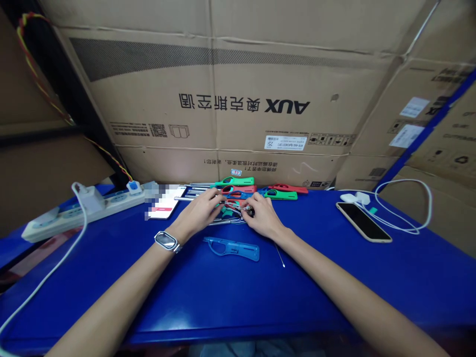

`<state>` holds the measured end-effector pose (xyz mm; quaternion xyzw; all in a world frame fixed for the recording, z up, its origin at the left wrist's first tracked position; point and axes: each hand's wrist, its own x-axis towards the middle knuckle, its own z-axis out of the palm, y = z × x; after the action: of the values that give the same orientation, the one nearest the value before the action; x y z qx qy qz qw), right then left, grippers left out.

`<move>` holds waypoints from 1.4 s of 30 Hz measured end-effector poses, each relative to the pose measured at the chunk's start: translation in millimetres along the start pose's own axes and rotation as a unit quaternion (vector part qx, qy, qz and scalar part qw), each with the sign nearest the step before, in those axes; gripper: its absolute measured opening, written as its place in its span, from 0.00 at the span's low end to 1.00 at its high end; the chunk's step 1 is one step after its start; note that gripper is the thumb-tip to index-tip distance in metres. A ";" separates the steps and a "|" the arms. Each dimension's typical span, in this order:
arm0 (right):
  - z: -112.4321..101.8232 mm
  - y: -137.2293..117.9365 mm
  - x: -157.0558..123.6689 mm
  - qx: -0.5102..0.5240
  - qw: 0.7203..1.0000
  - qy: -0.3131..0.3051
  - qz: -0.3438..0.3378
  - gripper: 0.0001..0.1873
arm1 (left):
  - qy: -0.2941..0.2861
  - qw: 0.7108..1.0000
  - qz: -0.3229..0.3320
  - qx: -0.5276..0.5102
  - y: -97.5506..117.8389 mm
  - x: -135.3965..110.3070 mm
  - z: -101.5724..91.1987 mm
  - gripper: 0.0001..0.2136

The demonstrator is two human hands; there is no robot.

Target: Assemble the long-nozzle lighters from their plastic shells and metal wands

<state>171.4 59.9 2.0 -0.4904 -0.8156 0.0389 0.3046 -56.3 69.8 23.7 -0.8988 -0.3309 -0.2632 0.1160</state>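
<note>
Both hands work over a small pile of thin wires and small parts (234, 206) at the back middle of the table. My left hand (204, 207) has its fingers bent and closed at the pile, near a small dark piece. My right hand (263, 216) pinches at the other side, beside a dark and metallic part; the fingers partly hide what each hand holds. A blue lighter half-shell (243, 250) with a trigger loop lies in front of the hands. Behind them are a green lighter shell (240, 181), another green shell (286, 195), a red shell (295, 189) and thin metal tubes (181, 198).
A thin wire with a white tip (283, 265) lies by my right wrist. At left are a power strip (115, 199) and a white card or phone (167, 202). On the right lie a phone (364, 222) and a white cable (427, 208). Cardboard (230, 74) walls the back.
</note>
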 end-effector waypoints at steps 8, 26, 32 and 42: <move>-8.1 -8.6 -10.6 0.004 0.999 0.005 -0.037 0.21 | 0.051 0.998 0.007 0.024 -5.0 0.2 -7.0 0.12; -1.9 -1.5 -4.3 0.057 0.998 0.017 0.001 0.04 | 0.095 0.995 0.003 -0.035 7.5 1.2 -16.9 0.10; -10.3 -7.4 -15.8 0.114 0.993 0.024 0.003 0.15 | 0.121 0.991 -0.005 -0.058 11.2 1.0 -18.8 0.11; -18.4 -30.2 -18.2 0.392 0.917 0.040 0.066 0.12 | 0.146 0.985 -0.049 -0.080 28.1 8.2 -32.4 0.10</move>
<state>163.8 25.0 19.5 -0.3857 -0.6882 0.3558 0.5011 -45.5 40.6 54.3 -0.8397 -0.3317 -0.4229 0.0776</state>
